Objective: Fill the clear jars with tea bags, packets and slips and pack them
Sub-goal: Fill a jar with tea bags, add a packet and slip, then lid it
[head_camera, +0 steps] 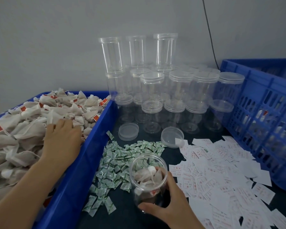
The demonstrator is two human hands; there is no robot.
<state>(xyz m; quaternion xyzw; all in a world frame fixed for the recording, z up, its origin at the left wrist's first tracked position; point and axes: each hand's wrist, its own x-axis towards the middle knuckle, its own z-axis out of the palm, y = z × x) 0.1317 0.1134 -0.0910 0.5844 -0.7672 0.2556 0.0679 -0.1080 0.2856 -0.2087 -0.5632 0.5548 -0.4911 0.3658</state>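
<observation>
Jar check, head cam: open clear plastic jar [148, 177] is on the dark tabletop [172, 156] with a few tea bags inside. Right hand [170, 204] wraps its lower wall, thumb in front.

Left of the jar I see a long blue plastic bin [82, 171] heaped with beige mesh tea bags [23, 123]. Left hand [63, 138] lies palm-down on the heap with its fingertips in the bags. I can't tell if it holds one.

Green-and-white packets [116, 162] are scattered just left of the jar, and white paper slips with red print [213, 171] are spread right of it.

Behind the jar are two loose clear lids [128, 131], then stacked clear lidded jars [163, 96]. A blue slotted crate [262, 113] stands far right of it.
</observation>
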